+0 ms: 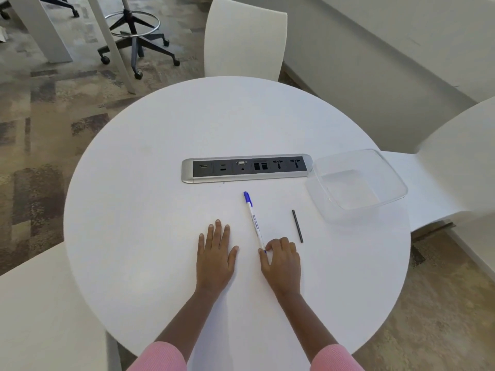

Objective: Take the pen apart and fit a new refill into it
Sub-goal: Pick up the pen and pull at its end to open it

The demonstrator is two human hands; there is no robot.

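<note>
Left hand (215, 257): flat on the table (150, 210), fingers spread.
Right hand (281, 259): fingertips pinching the pen's (254, 222) near end.
Refill (297, 226): lying right of the pen.

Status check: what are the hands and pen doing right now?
Left hand flat, empty. Right hand pinching pen tip end, pen on table. Dark refill beside. Nothing blocking.

Matt white table (160, 183), clear plastic container (385, 199)

A single head-worn camera looks forward and steeply down from the near edge of a round white table (160, 162). It sits close, the tabletop filling most of the view, with floor and chairs at the far side.
</note>
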